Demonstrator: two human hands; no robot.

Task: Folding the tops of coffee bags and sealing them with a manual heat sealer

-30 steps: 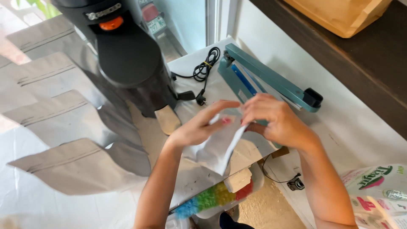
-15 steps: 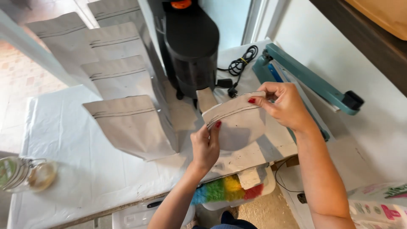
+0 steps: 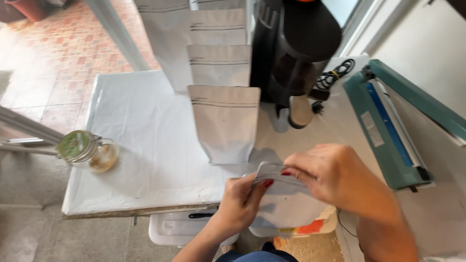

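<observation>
The left hand (image 3: pixel 245 194) pinches the top edge of a grey pouch (image 3: pixel 286 204) between thumb and fingers. The right hand (image 3: pixel 335 177) pinches the same edge just beside it. The pouch hangs at the near edge of the desk (image 3: pixel 145 160), in front of the black machine (image 3: pixel 296 53). It looks light, thin, bendy and likely a bit slippery, so the stiff top strip is the best place to hold. More pouches (image 3: pixel 224 121) stand beside the machine.

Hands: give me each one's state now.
Left hand: closed on the grey pouch, pinching its top edge.
Right hand: closed on the same pouch's top edge.
</observation>
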